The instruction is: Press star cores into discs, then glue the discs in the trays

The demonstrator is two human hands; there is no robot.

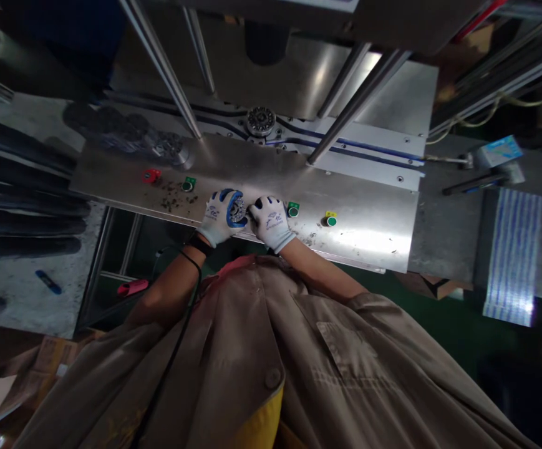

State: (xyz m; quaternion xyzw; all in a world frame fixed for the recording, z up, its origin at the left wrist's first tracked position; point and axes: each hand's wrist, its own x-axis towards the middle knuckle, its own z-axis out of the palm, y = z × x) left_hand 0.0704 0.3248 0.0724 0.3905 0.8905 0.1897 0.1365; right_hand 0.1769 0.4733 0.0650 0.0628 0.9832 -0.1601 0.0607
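Note:
My left hand point(218, 216), in a white glove with blue fingertips, is curled round a small round toothed metal part point(237, 210) at the front edge of the machine's steel panel point(368, 218). My right hand point(271, 219), gloved the same way, lies right beside it, its fingertips pinched against that part. Both hands rest on the panel between a green button point(188, 184) and another green button point(292, 209).
A red button point(150, 175) and a yellow button point(330, 219) sit on the same panel, with dark metal chips near the left ones. A similar round part point(261, 120) sits in the machine behind, and stacked discs point(172, 147) at left. Slanted steel rods point(359, 100) rise above.

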